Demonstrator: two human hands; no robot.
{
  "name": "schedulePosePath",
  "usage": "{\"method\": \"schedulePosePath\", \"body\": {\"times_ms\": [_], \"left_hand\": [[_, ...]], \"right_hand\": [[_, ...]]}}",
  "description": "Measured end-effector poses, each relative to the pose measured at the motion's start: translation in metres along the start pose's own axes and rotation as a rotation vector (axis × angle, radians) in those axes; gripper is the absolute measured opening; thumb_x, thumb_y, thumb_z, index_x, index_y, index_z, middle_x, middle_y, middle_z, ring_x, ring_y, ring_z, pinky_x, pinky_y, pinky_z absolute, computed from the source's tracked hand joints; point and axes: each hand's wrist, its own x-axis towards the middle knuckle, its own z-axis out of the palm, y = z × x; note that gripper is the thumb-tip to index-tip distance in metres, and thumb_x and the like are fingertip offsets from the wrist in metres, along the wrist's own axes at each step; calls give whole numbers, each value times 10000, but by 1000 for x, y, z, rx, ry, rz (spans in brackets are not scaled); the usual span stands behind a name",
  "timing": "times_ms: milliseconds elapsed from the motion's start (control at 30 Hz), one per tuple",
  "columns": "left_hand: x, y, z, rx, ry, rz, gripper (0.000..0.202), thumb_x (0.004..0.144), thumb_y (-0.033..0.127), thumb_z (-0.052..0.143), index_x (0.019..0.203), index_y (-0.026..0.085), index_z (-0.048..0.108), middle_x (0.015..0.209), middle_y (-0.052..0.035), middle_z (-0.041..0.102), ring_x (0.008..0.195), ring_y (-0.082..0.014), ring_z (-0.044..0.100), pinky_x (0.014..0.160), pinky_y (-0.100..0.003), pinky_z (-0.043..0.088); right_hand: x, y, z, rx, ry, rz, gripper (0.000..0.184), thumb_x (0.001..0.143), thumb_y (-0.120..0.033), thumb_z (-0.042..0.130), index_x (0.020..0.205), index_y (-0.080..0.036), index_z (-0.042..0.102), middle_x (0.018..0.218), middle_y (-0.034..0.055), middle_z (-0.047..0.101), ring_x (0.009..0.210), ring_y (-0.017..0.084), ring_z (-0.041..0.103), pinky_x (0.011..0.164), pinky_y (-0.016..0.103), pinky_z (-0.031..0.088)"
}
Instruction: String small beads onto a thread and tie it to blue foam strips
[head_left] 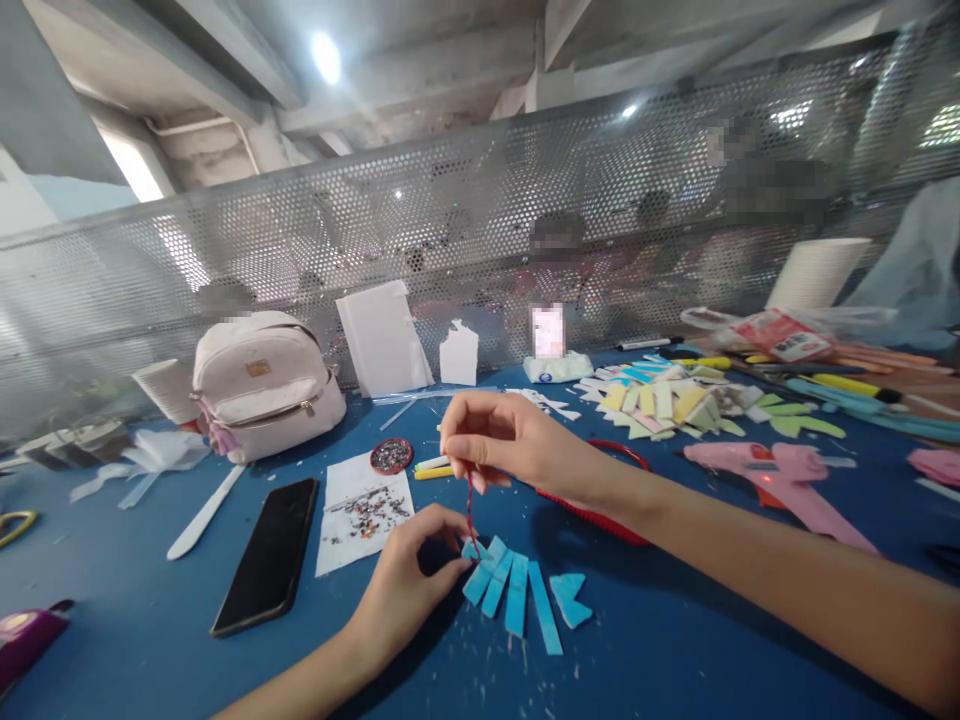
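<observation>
My right hand is raised above the table with its fingertips pinched on a red yarn. The yarn hangs from those fingers down to a small light-blue piece. My left hand rests low beside it, thumb and fingers closed on the edge of that piece. Several blue strips fan out to the right of my left hand, their upper ends close together. Apart from them lies a notched blue piece. Whether a needle is on the yarn, I cannot tell.
A phone and a paper sheet with small beads lie left. Behind stands a pale backpack. A pink glue gun, a red ring-shaped item and a pile of cut strips are right. Perforated metal bounds the back.
</observation>
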Motion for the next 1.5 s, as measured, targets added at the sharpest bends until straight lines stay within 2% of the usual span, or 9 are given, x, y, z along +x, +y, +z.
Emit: {"method": "schedulePosePath", "body": {"times_ms": [133,500,733,933,1233,1500], "left_hand": [[0,-1,0,-3,-2,10,162,778,64,643,879,189,665,834,-15,667,807,-183,605,781,-289,457],[2,1,-1,-13,-12,-2,217,747,28,634,886,190,677,854,-25,683,830,-189,609,789,-286,449],[1,0,-2,-26,-8,23,210,751,46,671,901,193,688,884,-23,680,842,-187,603,797,-285,448],[-1,1,-2,-24,-8,-11,215,744,82,717,924,198,697,880,-22,698,853,-198,613,814,-297,449],[1,3,-2,-119,-8,1,191,753,117,740,921,200,701,1036,-51,740,894,-206,636,847,-322,469],[0,-5,1,-167,-24,-23,208,732,46,714,897,166,678,841,-30,703,814,-178,638,771,-279,502]], "right_hand": [[1,1,-4,4,19,6,245,891,-367,677,835,-157,564,704,-12,599,559,67,543,456,183,347],[4,-4,-14,-77,113,-23,316,857,-444,692,813,-165,550,697,-15,593,554,72,528,470,211,336],[4,-5,-15,-96,114,-21,311,862,-440,686,818,-164,549,705,-8,597,558,76,534,467,222,319],[3,-7,-13,-113,115,-54,309,869,-442,675,818,-167,544,695,-12,595,558,75,535,464,216,326],[1,-8,-13,-167,67,-32,255,905,-388,645,846,-161,546,715,-10,608,562,74,579,449,191,363],[2,-4,-14,-179,24,-26,237,913,-367,648,855,-159,550,727,-13,613,585,75,613,456,166,403]]}}
